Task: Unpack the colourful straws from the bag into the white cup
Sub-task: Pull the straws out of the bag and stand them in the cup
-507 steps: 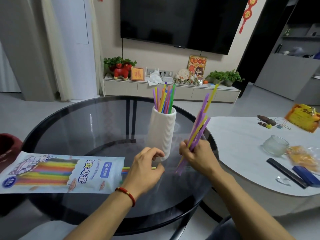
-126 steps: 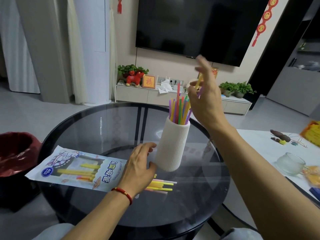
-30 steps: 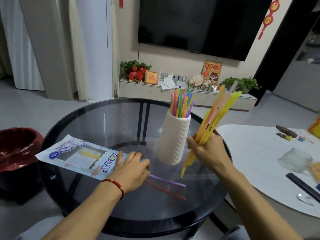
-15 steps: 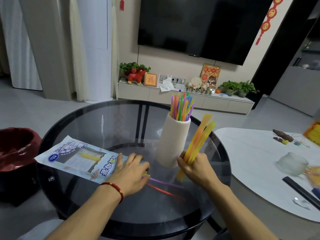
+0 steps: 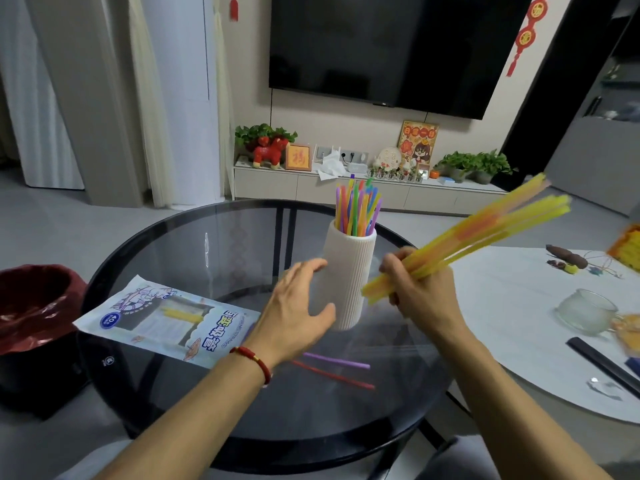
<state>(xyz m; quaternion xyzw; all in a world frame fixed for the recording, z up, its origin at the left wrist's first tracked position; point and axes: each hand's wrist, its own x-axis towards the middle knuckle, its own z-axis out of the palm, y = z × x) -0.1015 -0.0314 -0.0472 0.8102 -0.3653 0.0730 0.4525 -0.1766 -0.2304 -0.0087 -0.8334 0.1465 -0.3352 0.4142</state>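
Since half a second ago, the left hand (image 5: 298, 306) has lifted off the straws beside the bag and come up to the white cup (image 5: 348, 278); its fingers (image 5: 313, 266) are spread and relaxed against the cup's left side, thumb at the base, holding nothing. The right hand (image 5: 420, 289) has swung its bundle of yellow and orange straws (image 5: 478, 233) from nearly upright to a slant toward the upper right; its fingers are curled tight round the bundle's lower end, just right of the cup. The ribbed cup stands upright near the middle of the round glass bench (image 5: 173, 244), with many coloured straws (image 5: 356, 211) standing in it. The straw bag (image 5: 166, 320) lies flat on the bench's left part, with a few yellow straws showing inside. A purple straw (image 5: 337, 361) and a red straw (image 5: 334, 375) lie loose on the glass in front of the cup.
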